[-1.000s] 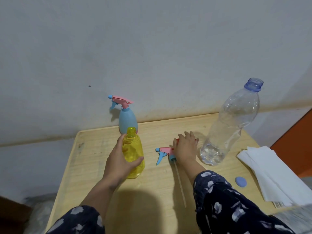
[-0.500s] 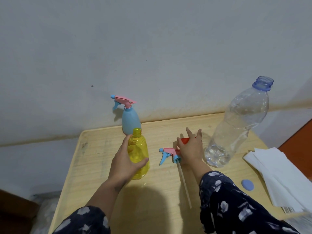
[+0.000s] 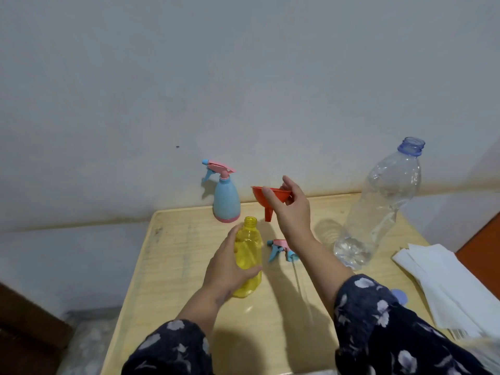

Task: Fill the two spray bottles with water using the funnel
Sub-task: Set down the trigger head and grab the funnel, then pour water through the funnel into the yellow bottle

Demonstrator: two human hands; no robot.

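**Funnel lifted toward the open yellow bottle**

At the back left of the wooden table (image 3: 173, 266) stood the blue spray bottle (image 3: 226, 201), upright against the wall with its pink trigger head screwed on. Just in front of it, the left hand (image 3: 226, 269) was wrapped round the body of the yellow spray bottle (image 3: 247, 255), thumb on the near side and fingers behind, steadying it upright with its neck uncapped. Thin, apparently empty plastic like that would likely be light and easy to tip, so a hold low on the waist looked sensible.

To its right, the right hand (image 3: 290, 209) pinched the rim of the red funnel (image 3: 266, 197) between thumb and fingers, in the air, spout down, a little above and right of the yellow neck. The funnel looked stiff and light; its rim seemed the natural place to hold, leaving the spout free to seat.

Below that hand lay the removed trigger head (image 3: 280, 249) with its dip tube. Further right stood the clear water bottle (image 3: 384, 207), open, holding only a little water, then white paper sheets (image 3: 449, 277).

Half a second before, the right hand had lain low by the trigger head, the funnel barely showing beneath it; it had since risen clear of the table.
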